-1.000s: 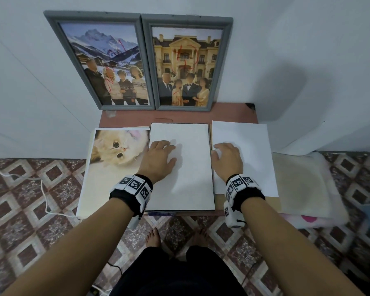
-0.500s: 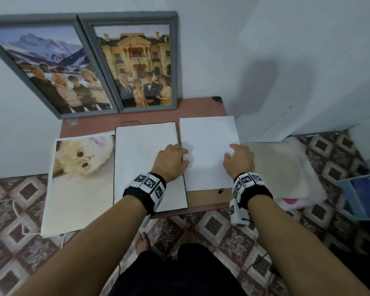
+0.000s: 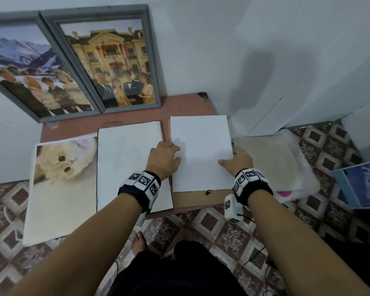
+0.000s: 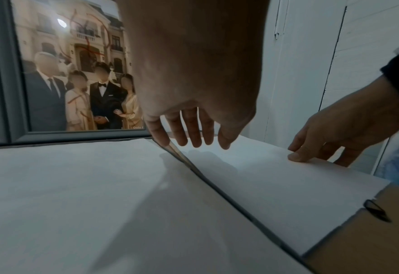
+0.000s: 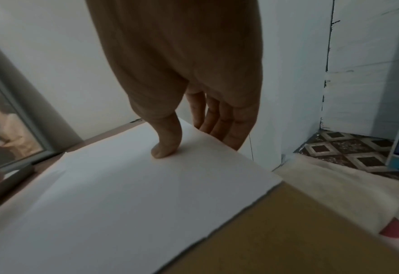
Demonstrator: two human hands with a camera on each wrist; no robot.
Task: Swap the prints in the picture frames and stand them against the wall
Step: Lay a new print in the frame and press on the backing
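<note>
White sheet: right print [image 3: 201,152], face down, lies on a brown backing board [image 3: 201,198] at the right of the table [image 3: 179,105].
Right hand: right hand [image 3: 238,162] pinches that sheet's right edge, thumb on top, fingers curled beneath it.
Left hand: left hand [image 3: 165,159] is spread loosely, fingertips at the gap between the two white sheets, gripping nothing.
Step in hand: by my reading, lifting the right print off its backing board for the swap.
Next move: calls for raising the thin sheet evenly, both hands supporting it, so that it neither creases nor drags.
Left sheet: second print [image 3: 132,167], also blank side up, lies just beside the first.
Frames: two grey frames [image 3: 107,60], glossy family pictures behind glazing, lean against the white wall.
Cat print: soft-toned kitten poster [image 3: 62,184] overhangs the table's left edge.
Texture: paper is matt, flat and flimsy; board is stiff cardboard with a small black clip [image 3: 207,192].
Floor: patterned tiles; a pale cushion [image 3: 273,165] lies to the right.
</note>
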